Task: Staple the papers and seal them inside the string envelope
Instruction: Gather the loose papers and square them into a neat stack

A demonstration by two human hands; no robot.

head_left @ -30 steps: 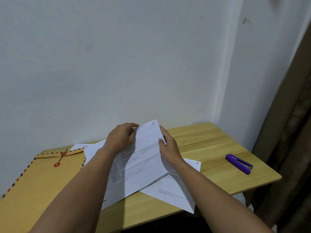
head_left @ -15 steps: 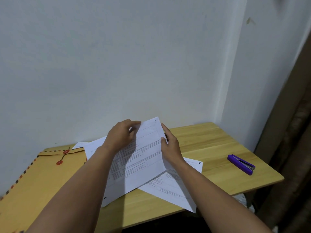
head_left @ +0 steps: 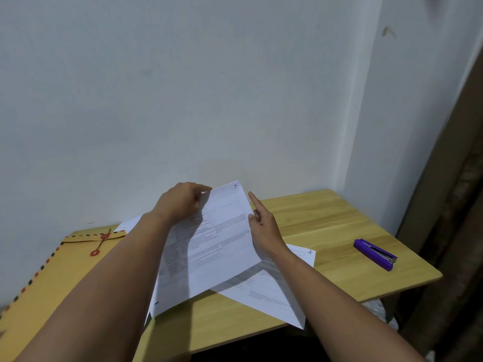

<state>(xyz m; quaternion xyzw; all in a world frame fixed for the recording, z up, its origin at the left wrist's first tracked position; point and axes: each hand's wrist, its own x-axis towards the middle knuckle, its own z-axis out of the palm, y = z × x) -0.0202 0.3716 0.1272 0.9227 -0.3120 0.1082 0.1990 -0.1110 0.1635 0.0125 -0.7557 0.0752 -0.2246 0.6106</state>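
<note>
A printed white sheet (head_left: 217,246) is raised at a tilt above the wooden table (head_left: 326,220). My left hand (head_left: 183,201) pinches its top left edge. My right hand (head_left: 264,228) grips its right edge, index finger stretched up along the paper. Another printed sheet (head_left: 277,293) lies flat under it, reaching the table's front edge. More paper (head_left: 129,223) pokes out behind my left forearm. A yellow string envelope (head_left: 65,278) with red button ties lies at the left. A purple stapler (head_left: 375,253) rests on the right of the table.
A white wall stands close behind the table and forms a corner at the right. A brown board or door edge (head_left: 449,192) runs down the far right. The table's front edge drops to dark floor.
The held sheet has risen slightly and tilted further up. My right index finger has lifted off and straightened along the sheet's right edge. The camera view shifted a little.
</note>
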